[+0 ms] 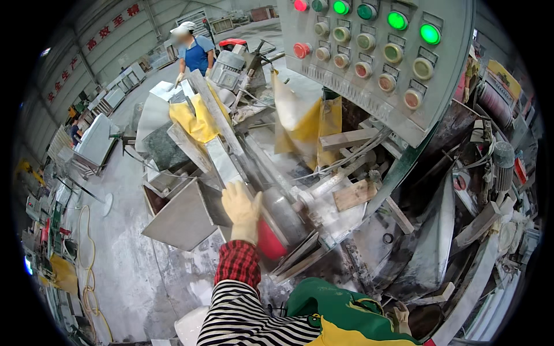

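My left hand (241, 209), in a cream glove, reaches forward with its palm down and fingers stretched out. It lies over the near end of a narrow pale strip (224, 161), which looks like stone and runs along a machine's bed. Just right of the wrist is a red rounded part (269, 241), beside a blurred grey section of the machine (285, 219). A yellow cloth or sheet (196, 120) drapes over the strip farther along. Beside my green and yellow apron (340, 305), a beige glove-like shape (401, 318) may be my right hand; its fingers cannot be made out.
A grey control panel (369, 63) with rows of buttons and lit green lamps hangs at upper right. A co-worker in a blue apron (197, 55) stands at the machine's far end. A grey metal box (184, 216) juts out left of my hand. Wooden blocks (354, 195) lie rightward.
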`<state>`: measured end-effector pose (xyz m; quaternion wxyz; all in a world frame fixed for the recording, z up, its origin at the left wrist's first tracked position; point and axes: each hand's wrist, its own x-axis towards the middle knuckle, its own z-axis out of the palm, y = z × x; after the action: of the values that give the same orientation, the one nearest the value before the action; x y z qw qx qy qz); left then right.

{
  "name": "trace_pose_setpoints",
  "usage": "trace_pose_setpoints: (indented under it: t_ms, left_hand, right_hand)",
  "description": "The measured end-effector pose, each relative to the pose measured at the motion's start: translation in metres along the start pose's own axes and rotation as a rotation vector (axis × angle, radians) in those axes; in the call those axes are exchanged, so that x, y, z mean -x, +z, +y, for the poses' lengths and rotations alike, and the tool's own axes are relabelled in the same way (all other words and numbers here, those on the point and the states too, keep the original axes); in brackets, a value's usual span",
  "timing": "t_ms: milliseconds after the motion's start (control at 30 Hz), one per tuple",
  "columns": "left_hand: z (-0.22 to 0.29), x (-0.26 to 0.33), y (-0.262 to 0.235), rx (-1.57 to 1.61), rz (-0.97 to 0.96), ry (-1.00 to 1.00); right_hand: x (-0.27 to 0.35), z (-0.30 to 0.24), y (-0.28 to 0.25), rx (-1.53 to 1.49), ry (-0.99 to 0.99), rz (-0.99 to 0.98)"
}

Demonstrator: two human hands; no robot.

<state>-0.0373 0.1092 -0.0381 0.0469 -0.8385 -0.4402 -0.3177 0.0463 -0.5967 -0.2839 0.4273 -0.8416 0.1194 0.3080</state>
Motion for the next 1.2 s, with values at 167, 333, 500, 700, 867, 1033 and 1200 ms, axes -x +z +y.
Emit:
trace_pose_setpoints:
  t_ms: [167, 333, 500, 700, 867, 1033, 1200]
  left_hand:
    - [-0.015, 0.005, 0.042, -0.035, -0.091, -0.068]
    - [-0.012, 0.011, 0.047, -0.04, -0.092, -0.09]
    - [-0.008, 0.011, 0.039, -0.026, -0.128, -0.124]
    - [-0.003, 0.011, 0.024, 0.022, -0.236, -0.168]
    - [0.0, 0.012, 0.022, 0.086, -0.257, -0.203]
    - [0.004, 0.017, 0.018, 0.107, -0.262, -0.191]
    - [-0.003, 0.029, 0.036, 0.013, 0.036, -0.093]
  right_hand:
    - [0.018, -0.024, -0.002, -0.003, -0.01, 0.01]
    - [0.031, -0.024, 0.006, 0.032, 0.024, -0.021]
    - [0.026, -0.023, 0.012, 0.093, 0.056, -0.059]
    - [0.001, -0.045, 0.036, 0.16, 0.069, -0.118]
    - [-0.016, -0.063, 0.047, 0.171, 0.039, -0.147]
    - [-0.021, -0.073, 0.06, 0.173, 0.025, -0.18]
    - [-0.024, -0.078, 0.072, 0.188, 0.022, -0.21]
